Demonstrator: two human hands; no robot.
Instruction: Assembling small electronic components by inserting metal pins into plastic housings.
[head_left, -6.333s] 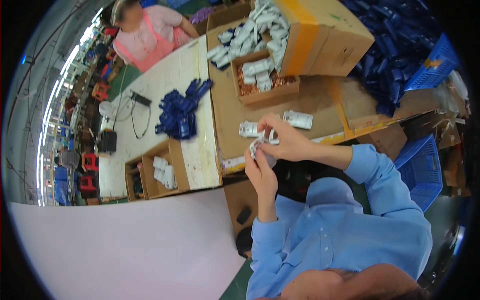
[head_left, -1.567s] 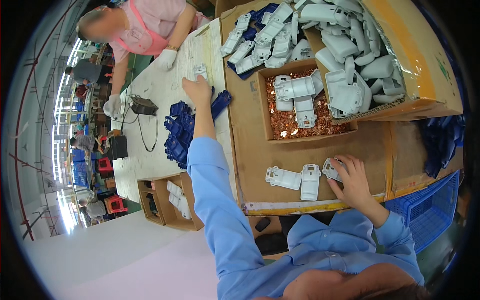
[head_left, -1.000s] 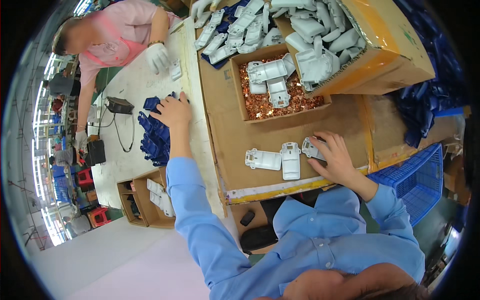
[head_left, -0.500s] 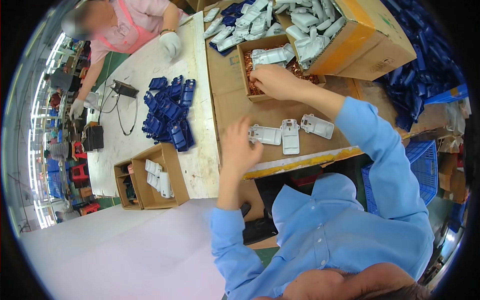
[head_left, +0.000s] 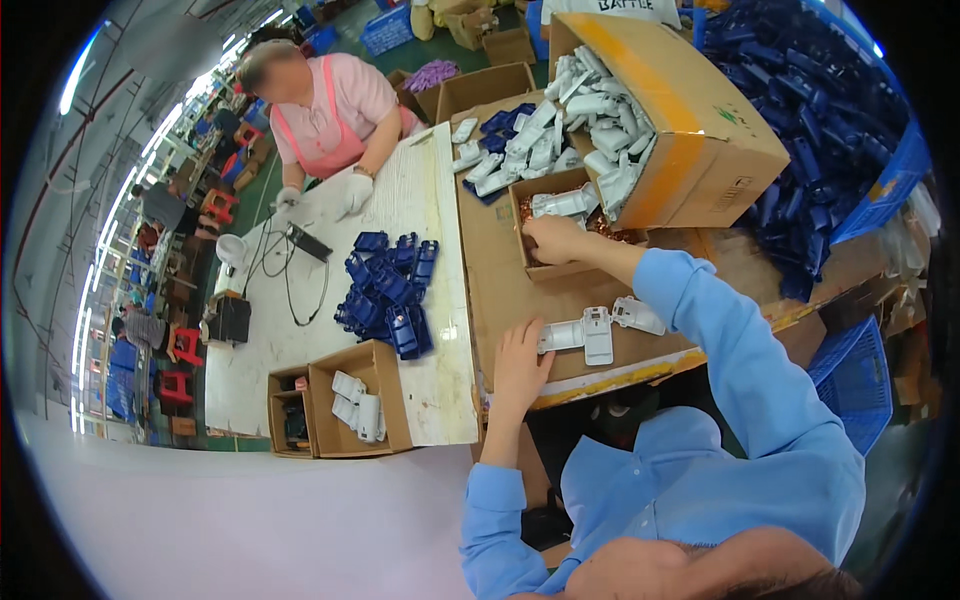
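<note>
Partly hidden: right fingers (head_left: 539, 234) in small carton (head_left: 560, 271); grip unclear.

Across the top edge, right of centre, a white bag-like item (head_left: 660, 14) carries bold dark capital letters (head_left: 627, 5); on the large cardboard box (head_left: 700, 150) at upper right, a small dark printed mark (head_left: 735, 194) low on one face and a green marking (head_left: 738, 120) higher up are both too small to read.

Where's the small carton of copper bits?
Head view, above-right of centre: the small carton sits beside the large taped carton, partly covered by the right hand.
</note>
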